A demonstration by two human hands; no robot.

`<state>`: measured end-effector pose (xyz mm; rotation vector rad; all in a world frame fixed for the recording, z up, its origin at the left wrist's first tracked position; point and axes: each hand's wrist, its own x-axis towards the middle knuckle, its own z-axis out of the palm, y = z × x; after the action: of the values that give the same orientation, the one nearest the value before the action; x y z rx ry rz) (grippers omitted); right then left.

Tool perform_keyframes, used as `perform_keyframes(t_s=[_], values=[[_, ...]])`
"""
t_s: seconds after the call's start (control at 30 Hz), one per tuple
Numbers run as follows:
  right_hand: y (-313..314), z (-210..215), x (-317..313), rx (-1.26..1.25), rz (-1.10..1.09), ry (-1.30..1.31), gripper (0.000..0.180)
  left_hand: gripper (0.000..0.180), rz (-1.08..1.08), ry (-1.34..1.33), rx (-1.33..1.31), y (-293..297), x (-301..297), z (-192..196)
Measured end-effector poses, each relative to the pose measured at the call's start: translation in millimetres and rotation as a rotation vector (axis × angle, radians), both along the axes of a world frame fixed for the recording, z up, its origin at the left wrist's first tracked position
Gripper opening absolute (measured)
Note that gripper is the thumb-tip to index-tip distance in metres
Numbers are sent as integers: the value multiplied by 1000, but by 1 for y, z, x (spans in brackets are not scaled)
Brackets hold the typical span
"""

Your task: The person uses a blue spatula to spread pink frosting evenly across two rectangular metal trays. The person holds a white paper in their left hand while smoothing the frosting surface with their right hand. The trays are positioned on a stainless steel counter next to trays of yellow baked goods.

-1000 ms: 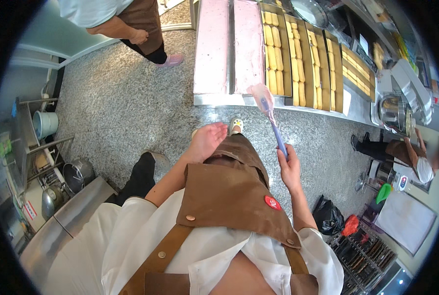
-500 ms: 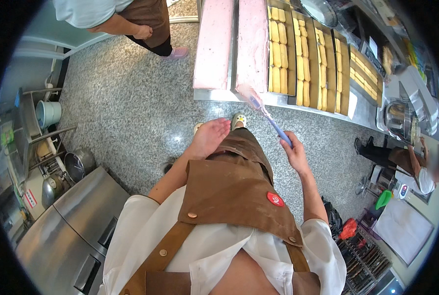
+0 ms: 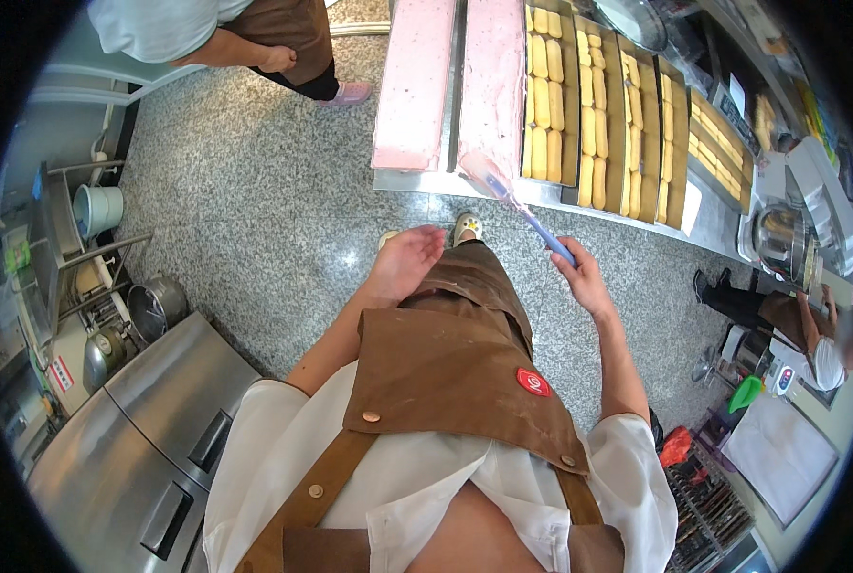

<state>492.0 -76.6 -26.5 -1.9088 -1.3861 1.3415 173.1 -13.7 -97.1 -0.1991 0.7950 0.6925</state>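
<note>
My right hand (image 3: pixel 582 274) is closed round the blue handle of a spatula (image 3: pixel 547 237). Pink cream clings to the spatula's blade, which rests at the near end of a long tray of pink cream (image 3: pixel 491 91). A second long tray of pink cream (image 3: pixel 412 91) lies just left of it, its surface fairly smooth. My left hand (image 3: pixel 407 263) hovers in front of my brown apron, fingers stretched out and holding nothing. To the right of the cream stand several long trays with rows of ladyfinger biscuits (image 3: pixel 541 105).
The trays sit on a metal table (image 3: pixel 417 180). Another person (image 3: pixel 278 48) stands at the far left, and one more (image 3: pixel 804 325) works at the right. A metal mixing bowl (image 3: pixel 775 234) stands at the table's right end. Steel cabinets (image 3: pixel 164 392) are at my near left.
The spatula's blade has shifted very slightly at the near end of the cream, and my right hand has moved a little up and to the right. My left hand stays about where it was.
</note>
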Motion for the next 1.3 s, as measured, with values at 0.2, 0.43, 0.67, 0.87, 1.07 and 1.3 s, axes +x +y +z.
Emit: perform_keyframes(t_s=[0.2,0.43,0.67,0.87,1.07,1.3], values=[[30,-7,30,-32,43,-4,29,28,20,10,-7,2,5,0],[78,8,51,0,67,-198,31,29,63,33,-12,4,10,0],[121,7,70,56,102,-249,29,30,140,11,-11,3,14,-9],[152,2,85,134,200,-213,23,28,186,44,-37,2,20,-10],[181,3,96,44,277,-228,23,28,229,82,-36,0,27,-5],[211,-7,113,-1,295,-196,28,28,248,139,-66,-1,38,-4]])
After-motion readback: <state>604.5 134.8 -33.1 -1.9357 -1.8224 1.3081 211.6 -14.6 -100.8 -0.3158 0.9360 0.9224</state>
